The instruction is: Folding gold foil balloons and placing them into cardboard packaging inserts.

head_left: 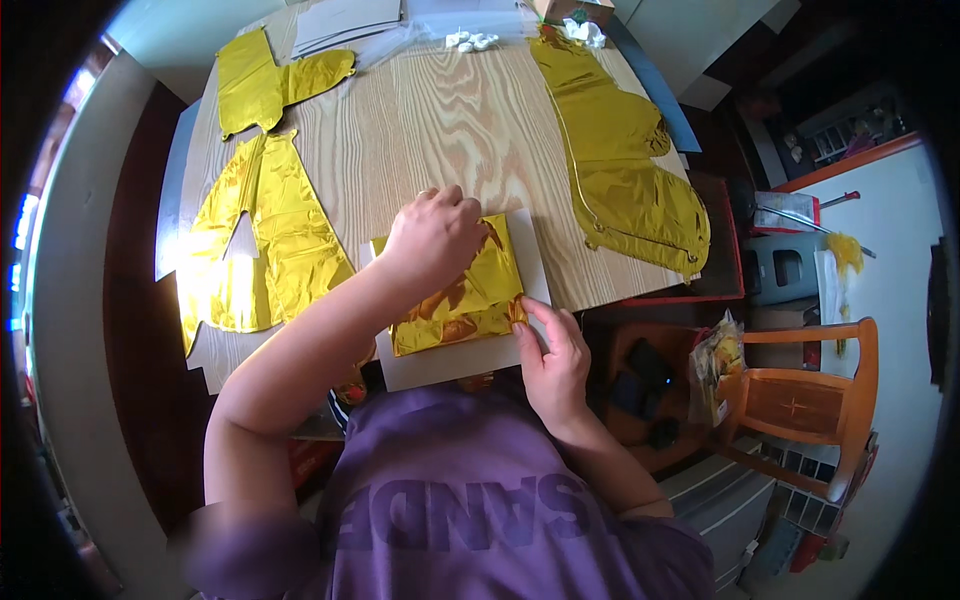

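A shiny gold foil sheet (pixel 462 300), folded into a rough square, lies on a pale grey cardboard piece (pixel 533 258) at the table's near edge. It looks like a flat foil balloon. My left hand (pixel 432 232) reaches across its far left part, closed with the knuckles up; the fingertips and anything in them are hidden. At the near right corner of the foil, my right hand (pixel 555 360) pinches the edge between thumb and forefinger.
Flat gold foil balloons lie on the wood-grain table (pixel 430 130): an A-shaped one (pixel 265 230) and another (pixel 250 85) at left, a large curved one (pixel 620 150) at right. Small white pieces (pixel 470 41) sit at the back. A wooden chair (pixel 800 400) stands right.
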The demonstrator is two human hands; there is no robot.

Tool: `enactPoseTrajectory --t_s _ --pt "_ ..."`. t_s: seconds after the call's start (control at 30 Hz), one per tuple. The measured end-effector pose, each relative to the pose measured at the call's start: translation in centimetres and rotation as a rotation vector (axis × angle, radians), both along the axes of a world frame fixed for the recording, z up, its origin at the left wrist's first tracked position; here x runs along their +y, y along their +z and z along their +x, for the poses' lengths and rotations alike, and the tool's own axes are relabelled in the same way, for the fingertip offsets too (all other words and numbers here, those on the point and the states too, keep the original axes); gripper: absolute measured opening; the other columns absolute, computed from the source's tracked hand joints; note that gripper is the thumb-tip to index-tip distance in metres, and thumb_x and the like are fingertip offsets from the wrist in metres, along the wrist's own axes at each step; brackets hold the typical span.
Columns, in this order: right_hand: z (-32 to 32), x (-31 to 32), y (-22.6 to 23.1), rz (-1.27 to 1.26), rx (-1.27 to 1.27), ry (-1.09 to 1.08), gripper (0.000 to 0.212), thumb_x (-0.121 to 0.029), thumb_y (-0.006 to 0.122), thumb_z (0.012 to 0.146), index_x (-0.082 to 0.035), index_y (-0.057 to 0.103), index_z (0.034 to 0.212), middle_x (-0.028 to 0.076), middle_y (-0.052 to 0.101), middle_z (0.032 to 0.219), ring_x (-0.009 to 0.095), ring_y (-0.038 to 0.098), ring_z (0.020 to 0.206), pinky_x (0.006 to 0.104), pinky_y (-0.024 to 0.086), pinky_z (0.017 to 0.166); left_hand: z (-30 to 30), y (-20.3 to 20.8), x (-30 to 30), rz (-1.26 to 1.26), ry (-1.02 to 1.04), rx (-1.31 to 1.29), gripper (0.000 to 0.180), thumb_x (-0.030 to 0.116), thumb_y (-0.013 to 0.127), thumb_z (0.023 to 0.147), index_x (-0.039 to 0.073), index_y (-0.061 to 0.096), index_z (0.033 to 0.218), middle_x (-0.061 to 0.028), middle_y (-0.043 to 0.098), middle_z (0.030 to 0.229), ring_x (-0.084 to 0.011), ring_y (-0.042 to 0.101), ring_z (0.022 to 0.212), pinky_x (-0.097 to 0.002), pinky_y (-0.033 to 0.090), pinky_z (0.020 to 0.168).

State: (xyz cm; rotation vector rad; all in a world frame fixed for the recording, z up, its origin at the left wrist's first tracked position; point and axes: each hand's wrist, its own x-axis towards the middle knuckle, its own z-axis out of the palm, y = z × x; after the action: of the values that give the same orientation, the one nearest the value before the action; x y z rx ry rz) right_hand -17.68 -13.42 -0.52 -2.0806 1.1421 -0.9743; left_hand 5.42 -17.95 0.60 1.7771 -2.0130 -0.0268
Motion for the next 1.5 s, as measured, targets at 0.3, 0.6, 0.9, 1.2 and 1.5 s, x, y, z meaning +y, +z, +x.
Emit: enactPoseTrajectory --t_s 0.3,0.6,0.9,1.2,1.5 --pt "0.1 0.2 -0.2 0.037 -0.065 -0.008 0.028 -0.007 0.066 0.093 -0.002 0.061 0.121 0.017 0.068 0.109 0.036 0.067 0.099 0.0407 0.052 0.086 1.6 3.9 -1.0 0.496 0.071 0.256 0.03 0.03 0.07 0.089 0.001 0.068 0.092 -0.0179 0.07 0.087 -0.0357 0.069 0.087 -0.0436 0.054 0.08" --pt "0.6 0.4 -0.4 0.003 -0.07 0.004 0.029 -0.008 0.066 0.094 -0.002 0.061 0.122 0.018 0.067 0.107 0.037 0.067 0.098 0.0412 0.053 0.083 2.2 1.8 -1.6 0.311 0.087 0.202 0.024 0.025 0.069 0.089 0.001 0.067 0.094 -0.0158 0.069 0.089 -0.0365 0.068 0.087 -0.0435 0.054 0.081" --pt "-1.0 0.9 2.2 -0.391 0.478 0.035 0.048 -0.041 0.062 0.097 -0.011 0.06 0.134 0.016 0.052 0.119 0.036 0.053 0.107 0.0502 0.041 0.091 4.3 1.8 4.4 -0.091 0.008 0.141 0.029 0.019 0.068 0.091 0.004 0.065 0.116 -0.0156 0.064 0.109 -0.0369 0.064 0.102 -0.0441 0.052 0.09" --pt "3.2 1.7 1.6 -0.289 0.567 0.63 0.076 -0.043 0.071 0.088 -0.017 0.042 0.153 0.021 0.02 0.164 0.048 0.016 0.149 0.0683 0.014 0.118 6.3 1.9 6.8 0.07 0.054 0.327 0.03 0.015 0.067 0.092 0.001 0.064 0.119 -0.0166 0.064 0.109 -0.0335 0.067 0.097 -0.0403 0.055 0.086" --pt "3.6 2.3 0.4 -0.246 0.662 0.626 0.088 -0.045 0.073 0.085 -0.026 0.029 0.16 0.021 0.012 0.166 0.052 0.008 0.151 0.0732 0.008 0.115 8.3 4.5 7.8 0.414 0.291 0.508 0.034 0.021 0.066 0.09 -0.005 0.066 0.112 -0.0198 0.072 0.094 -0.0325 0.072 0.088 -0.0397 0.057 0.079"
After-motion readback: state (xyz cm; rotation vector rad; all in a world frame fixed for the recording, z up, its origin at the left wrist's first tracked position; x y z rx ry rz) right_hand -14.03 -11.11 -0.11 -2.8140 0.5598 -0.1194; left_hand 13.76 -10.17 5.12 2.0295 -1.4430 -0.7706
